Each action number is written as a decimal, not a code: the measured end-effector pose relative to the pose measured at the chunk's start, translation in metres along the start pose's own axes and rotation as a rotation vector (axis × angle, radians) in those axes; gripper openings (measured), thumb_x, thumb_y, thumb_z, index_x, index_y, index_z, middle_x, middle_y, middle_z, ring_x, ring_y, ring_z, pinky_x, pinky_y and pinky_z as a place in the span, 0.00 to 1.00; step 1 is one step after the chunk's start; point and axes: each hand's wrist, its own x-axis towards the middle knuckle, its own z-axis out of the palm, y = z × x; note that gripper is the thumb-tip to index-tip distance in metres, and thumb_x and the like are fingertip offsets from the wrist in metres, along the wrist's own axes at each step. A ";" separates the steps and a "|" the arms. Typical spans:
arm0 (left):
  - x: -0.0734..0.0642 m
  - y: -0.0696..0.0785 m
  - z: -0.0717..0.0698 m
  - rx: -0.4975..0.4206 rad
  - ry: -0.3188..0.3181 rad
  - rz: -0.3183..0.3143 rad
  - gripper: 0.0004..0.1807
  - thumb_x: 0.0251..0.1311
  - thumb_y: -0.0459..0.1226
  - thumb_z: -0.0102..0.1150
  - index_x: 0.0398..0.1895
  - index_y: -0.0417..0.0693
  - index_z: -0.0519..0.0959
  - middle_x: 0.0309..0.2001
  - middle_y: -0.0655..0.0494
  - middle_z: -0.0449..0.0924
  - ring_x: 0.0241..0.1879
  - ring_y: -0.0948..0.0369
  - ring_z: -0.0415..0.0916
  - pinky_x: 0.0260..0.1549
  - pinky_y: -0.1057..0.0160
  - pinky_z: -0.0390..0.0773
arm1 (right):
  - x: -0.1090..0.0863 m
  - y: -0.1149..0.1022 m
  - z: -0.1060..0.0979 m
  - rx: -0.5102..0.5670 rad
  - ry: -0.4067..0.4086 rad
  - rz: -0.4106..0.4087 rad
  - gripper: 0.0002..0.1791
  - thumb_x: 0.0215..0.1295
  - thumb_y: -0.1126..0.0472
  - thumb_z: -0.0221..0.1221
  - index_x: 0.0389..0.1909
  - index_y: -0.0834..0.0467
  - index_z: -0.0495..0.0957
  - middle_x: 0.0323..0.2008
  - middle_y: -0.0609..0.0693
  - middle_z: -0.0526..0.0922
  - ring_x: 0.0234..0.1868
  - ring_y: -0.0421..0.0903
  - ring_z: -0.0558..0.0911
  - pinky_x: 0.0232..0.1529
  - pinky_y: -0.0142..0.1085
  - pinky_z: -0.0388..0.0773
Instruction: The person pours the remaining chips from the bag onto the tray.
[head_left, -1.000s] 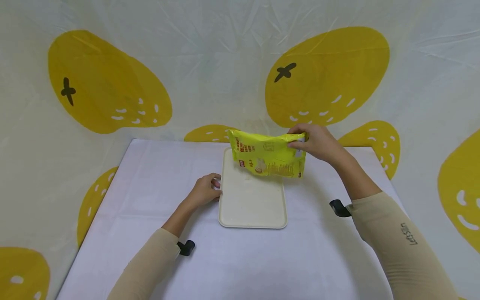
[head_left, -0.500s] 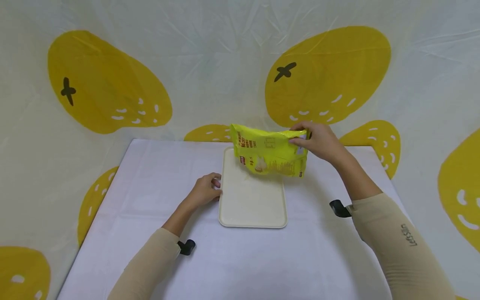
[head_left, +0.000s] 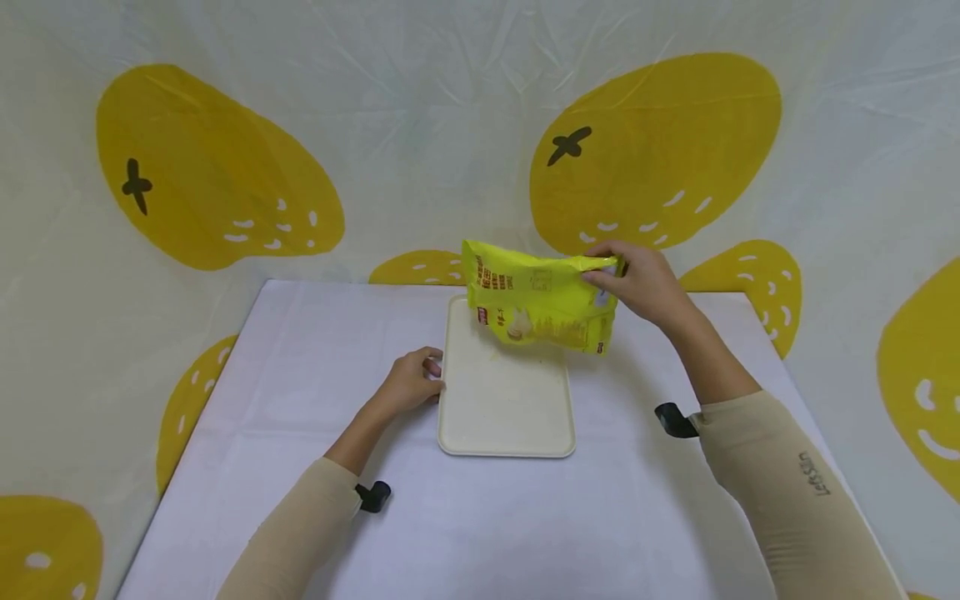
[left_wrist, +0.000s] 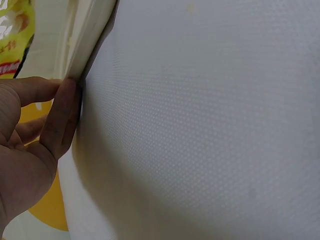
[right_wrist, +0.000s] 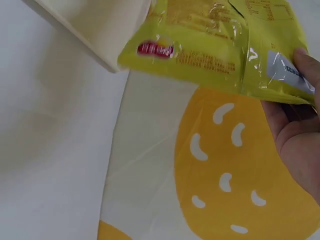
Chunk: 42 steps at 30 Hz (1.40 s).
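Note:
My right hand (head_left: 636,282) pinches a yellow snack bag (head_left: 538,297) by its right end and holds it tilted above the far half of a cream tray (head_left: 506,408). In the right wrist view, the thumb (right_wrist: 306,66) presses near a silver printed patch on the bag, with fingers curled beneath. A few small yellowish bits (head_left: 494,355) show on the tray below the bag. At the tray's left side, my left hand (head_left: 408,382) pinches the rim; the left wrist view has the thumb and fingertips meeting at the tray edge (left_wrist: 92,40).
The tray lies on a table (head_left: 322,392) covered in white cloth. Close behind the table's far edge hangs a pale curtain (head_left: 435,125) with large yellow fruit prints. A small black device (head_left: 677,420) juts from the right sleeve, another black device (head_left: 374,497) from the left.
The bag's left end has risen a little and the right hand has shifted slightly up and right. More small bits show on the tray. The left hand stays at the rim.

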 end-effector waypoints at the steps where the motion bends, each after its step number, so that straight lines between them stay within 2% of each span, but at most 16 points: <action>1: 0.000 0.000 0.000 0.000 0.000 0.000 0.32 0.54 0.25 0.67 0.66 0.33 0.73 0.42 0.44 0.82 0.29 0.59 0.81 0.28 0.65 0.86 | -0.001 0.000 0.000 0.004 0.005 0.002 0.20 0.68 0.51 0.68 0.56 0.55 0.82 0.47 0.57 0.85 0.37 0.52 0.76 0.32 0.35 0.73; 11: -0.001 -0.001 0.000 0.001 -0.002 -0.003 0.32 0.55 0.26 0.67 0.66 0.34 0.74 0.43 0.44 0.82 0.30 0.59 0.81 0.29 0.65 0.86 | -0.004 0.005 0.002 0.042 0.031 0.018 0.21 0.69 0.51 0.67 0.57 0.56 0.81 0.49 0.59 0.85 0.38 0.52 0.78 0.33 0.31 0.75; 26: -0.002 0.003 -0.001 0.005 -0.006 -0.033 0.32 0.56 0.26 0.68 0.66 0.36 0.74 0.44 0.45 0.82 0.32 0.58 0.81 0.29 0.65 0.86 | -0.007 0.008 0.001 0.040 0.038 0.024 0.20 0.69 0.52 0.67 0.57 0.57 0.81 0.48 0.59 0.85 0.37 0.53 0.78 0.32 0.32 0.74; 33: -0.001 0.002 -0.001 0.009 -0.002 -0.026 0.32 0.55 0.26 0.68 0.66 0.35 0.74 0.44 0.45 0.82 0.32 0.58 0.81 0.29 0.65 0.86 | -0.006 0.007 0.002 -0.002 -0.019 0.014 0.21 0.69 0.50 0.67 0.57 0.55 0.81 0.50 0.58 0.84 0.37 0.52 0.77 0.33 0.34 0.75; 42: -0.001 0.001 0.000 0.012 -0.002 -0.014 0.32 0.54 0.26 0.67 0.65 0.34 0.74 0.43 0.45 0.82 0.32 0.58 0.81 0.29 0.65 0.86 | -0.007 -0.001 -0.003 -0.035 -0.041 -0.003 0.20 0.69 0.49 0.67 0.57 0.53 0.82 0.44 0.56 0.84 0.36 0.52 0.72 0.31 0.39 0.70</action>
